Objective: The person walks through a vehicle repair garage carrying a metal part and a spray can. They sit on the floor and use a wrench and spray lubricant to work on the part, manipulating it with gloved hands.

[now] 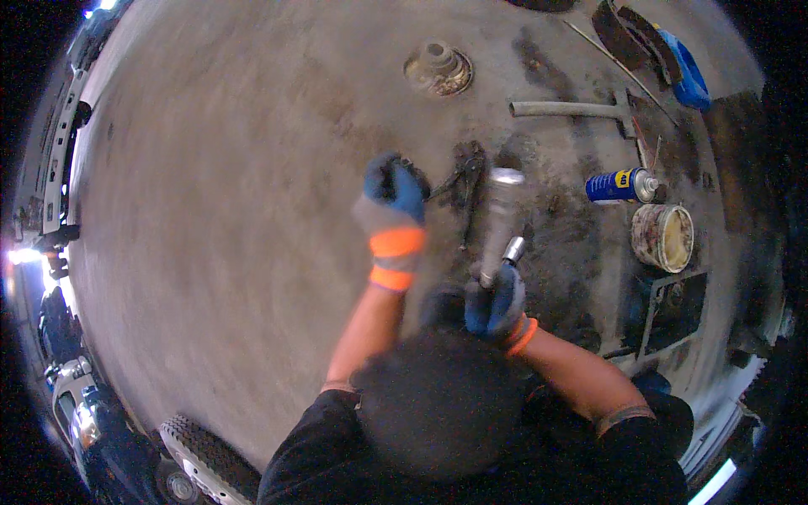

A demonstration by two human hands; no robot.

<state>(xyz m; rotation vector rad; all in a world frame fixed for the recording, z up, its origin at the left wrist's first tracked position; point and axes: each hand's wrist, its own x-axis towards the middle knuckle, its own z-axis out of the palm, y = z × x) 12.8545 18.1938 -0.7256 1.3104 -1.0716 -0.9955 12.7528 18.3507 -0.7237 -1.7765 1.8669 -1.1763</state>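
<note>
My right hand (497,305), in a blue-grey glove with an orange cuff, is closed on a long grey metal tool (501,220). The tool is smeared by motion, with a shiny round far end. Beside its lower part, a short chrome cylinder like a socket (514,249) sticks up from the same hand. My left hand (392,187), gloved alike, has its fingers curled in front of me. A dark, blurred piece shows at its right edge; what the fingers hold is unclear. Dark greasy metal parts (468,181) lie on the floor between and beyond my hands.
On the floor lie a round hub-like part (438,67), a T-shaped metal bar (572,110) and a blue spray can (619,186). A stained tin (663,239) holds something yellowish. Right of it lies a metal frame (673,311). A blue jug (688,80), a tyre (202,461) and vehicles stand around.
</note>
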